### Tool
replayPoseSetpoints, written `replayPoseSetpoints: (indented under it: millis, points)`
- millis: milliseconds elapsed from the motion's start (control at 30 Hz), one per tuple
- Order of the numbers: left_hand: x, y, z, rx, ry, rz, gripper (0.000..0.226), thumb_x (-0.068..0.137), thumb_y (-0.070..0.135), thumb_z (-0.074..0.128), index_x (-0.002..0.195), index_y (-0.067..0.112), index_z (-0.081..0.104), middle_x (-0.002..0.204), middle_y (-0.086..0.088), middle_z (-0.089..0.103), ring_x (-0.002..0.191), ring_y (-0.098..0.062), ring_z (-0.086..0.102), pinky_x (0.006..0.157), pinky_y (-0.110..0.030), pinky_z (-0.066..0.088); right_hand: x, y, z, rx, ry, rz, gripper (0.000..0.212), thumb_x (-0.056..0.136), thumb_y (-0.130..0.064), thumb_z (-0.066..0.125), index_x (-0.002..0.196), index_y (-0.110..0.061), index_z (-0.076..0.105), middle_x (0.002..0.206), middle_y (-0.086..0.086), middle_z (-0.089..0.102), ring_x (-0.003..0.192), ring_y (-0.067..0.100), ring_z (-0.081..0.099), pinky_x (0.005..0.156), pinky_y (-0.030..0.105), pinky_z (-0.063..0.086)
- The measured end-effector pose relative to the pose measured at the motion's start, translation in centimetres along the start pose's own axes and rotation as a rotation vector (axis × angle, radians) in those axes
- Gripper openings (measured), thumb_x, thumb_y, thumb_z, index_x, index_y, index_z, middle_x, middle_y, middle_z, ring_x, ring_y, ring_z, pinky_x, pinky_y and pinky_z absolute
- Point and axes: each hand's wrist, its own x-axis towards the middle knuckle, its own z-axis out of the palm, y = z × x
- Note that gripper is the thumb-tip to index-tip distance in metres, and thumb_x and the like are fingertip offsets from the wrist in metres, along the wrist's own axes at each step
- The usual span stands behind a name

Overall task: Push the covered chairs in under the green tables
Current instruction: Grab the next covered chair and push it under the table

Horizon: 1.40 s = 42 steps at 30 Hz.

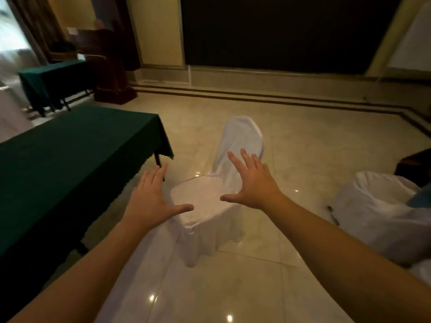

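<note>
A chair in a white cover [205, 213] stands on the tiled floor in the middle, its back [240, 138] on the far side and its seat toward me. It is out in the open, right of the long green-clothed table [70, 164]. My left hand [149, 201] hovers open over the seat's left edge, fingers spread. My right hand [254, 183] is open above the seat, in front of the chair back. Neither hand holds anything. A second white-covered chair [382, 213] sits at the right edge.
Another green-clothed table [51, 78] stands far left near a curtained window. A dark wooden lectern [112, 73] is behind it. A low raised step [279, 89] runs across the room under a dark wall panel. Glossy floor tiles [326, 148] lie around the chair.
</note>
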Motion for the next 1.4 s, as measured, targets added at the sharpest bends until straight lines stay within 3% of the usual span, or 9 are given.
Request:
replayPoseSetpoints:
  millis: [100, 233, 433, 700, 967, 1133, 1400]
  points:
    - [6.8, 7.0, 4.8, -0.042, -0.033, 0.082, 0.135, 0.044, 0.100, 0.057, 0.153, 0.036, 0.009, 0.159, 0.002, 0.020, 0.145, -0.025, 0.018, 0.113, -0.054, 0.028, 0.7, 9.5, -2.7, -0.012, 0.035, 0.116, 0.128, 0.059, -0.090, 0.065, 0.151, -0.052, -0.016, 0.169, 0.002, -0.004, 0.152, 0.036, 0.002, 0.117, 0.063, 0.012]
    - [16.3, 15.8, 11.9, -0.079, -0.072, 0.193, 0.132, 0.048, 0.098, 0.057, 0.153, 0.033, 0.010, 0.160, 0.003, 0.020, 0.145, -0.024, 0.016, 0.115, -0.052, 0.024, 2.3, 20.9, -4.3, -0.032, 0.047, 0.241, 0.126, 0.060, -0.090, 0.061, 0.150, -0.052, -0.020, 0.169, 0.002, -0.004, 0.151, 0.034, 0.001, 0.119, 0.060, 0.012]
    - [28.0, 24.5, 21.4, -0.128, -0.122, 0.300, 0.134, 0.049, 0.095, 0.059, 0.154, 0.030, 0.007, 0.161, 0.001, 0.016, 0.147, -0.025, 0.010, 0.114, -0.056, 0.025, 7.8, 33.1, -3.7, -0.136, 0.013, 0.317, 0.125, 0.061, -0.093, 0.057, 0.150, -0.050, -0.021, 0.169, 0.002, -0.005, 0.152, 0.033, -0.001, 0.117, 0.066, 0.009]
    - [45.3, 31.2, 30.9, -0.089, -0.148, 0.217, 0.132, 0.051, 0.097, 0.054, 0.154, 0.030, 0.006, 0.163, 0.000, 0.012, 0.148, -0.026, 0.003, 0.112, -0.062, 0.024, 21.2, 46.4, -3.9, -0.147, -0.064, 0.317, 0.125, 0.063, -0.090, 0.060, 0.147, -0.053, -0.025, 0.169, 0.001, -0.007, 0.152, 0.032, -0.004, 0.119, 0.063, 0.006]
    - [58.3, 35.0, 36.6, 0.029, -0.106, 0.082, 0.131, 0.052, 0.099, 0.049, 0.154, 0.030, 0.006, 0.162, 0.000, 0.012, 0.148, -0.026, 0.002, 0.113, -0.060, 0.022, 36.5, 58.6, -3.2, -0.075, -0.054, 0.138, 0.125, 0.063, -0.088, 0.062, 0.145, -0.055, -0.026, 0.169, 0.000, -0.004, 0.152, 0.031, -0.003, 0.119, 0.059, 0.006]
    - [63.0, 35.9, 40.1, 0.130, -0.031, -0.103, 0.130, 0.052, 0.097, 0.051, 0.154, 0.029, 0.007, 0.163, -0.001, 0.012, 0.148, -0.028, 0.003, 0.114, -0.060, 0.021, 47.1, 65.4, -0.7, -0.037, -0.113, -0.085, 0.126, 0.061, -0.089, 0.063, 0.148, -0.054, -0.022, 0.169, 0.001, 0.000, 0.152, 0.032, 0.002, 0.119, 0.059, 0.010]
    - [62.3, 38.4, 40.9, 0.137, 0.129, -0.495, 0.127, 0.057, 0.092, 0.057, 0.155, 0.027, 0.006, 0.162, -0.002, 0.012, 0.146, -0.029, 0.011, 0.113, -0.059, 0.026, 61.1, 67.6, -0.2, -0.015, -0.227, -0.544, 0.127, 0.061, -0.091, 0.060, 0.150, -0.051, -0.021, 0.169, 0.004, 0.004, 0.151, 0.034, 0.009, 0.118, 0.059, 0.016]
